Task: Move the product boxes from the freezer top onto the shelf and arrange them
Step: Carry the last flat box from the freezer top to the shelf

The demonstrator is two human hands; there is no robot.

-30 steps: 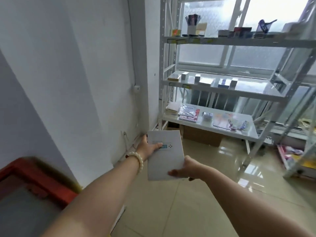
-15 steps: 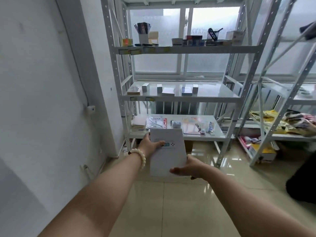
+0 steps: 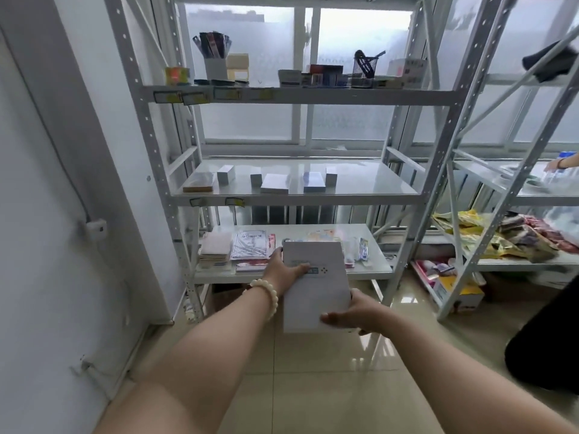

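Observation:
I hold a flat white product box (image 3: 316, 296) out in front of me with both hands. My left hand (image 3: 283, 272) grips its upper left edge, thumb across the small blue label. My right hand (image 3: 351, 314) grips the lower right corner. The box hangs in the air in front of the white metal shelf (image 3: 297, 200). On the shelf's middle board lie several small boxes, among them a white one (image 3: 275, 183) and a blue-topped one (image 3: 313, 182). The freezer is out of view.
The top board (image 3: 300, 95) carries pen cups and small boxes; the bottom board (image 3: 372, 270) holds paper packs and stationery. A second rack (image 3: 513, 195) with snack bags stands at the right. Another person's hand (image 3: 560, 162) and dark clothing (image 3: 545, 349) show at the right edge. A wall is on the left.
My view has turned right and come closer to the shelf, the red freezer edge dropping out of sight. Both hands keep the same hold on the white box.

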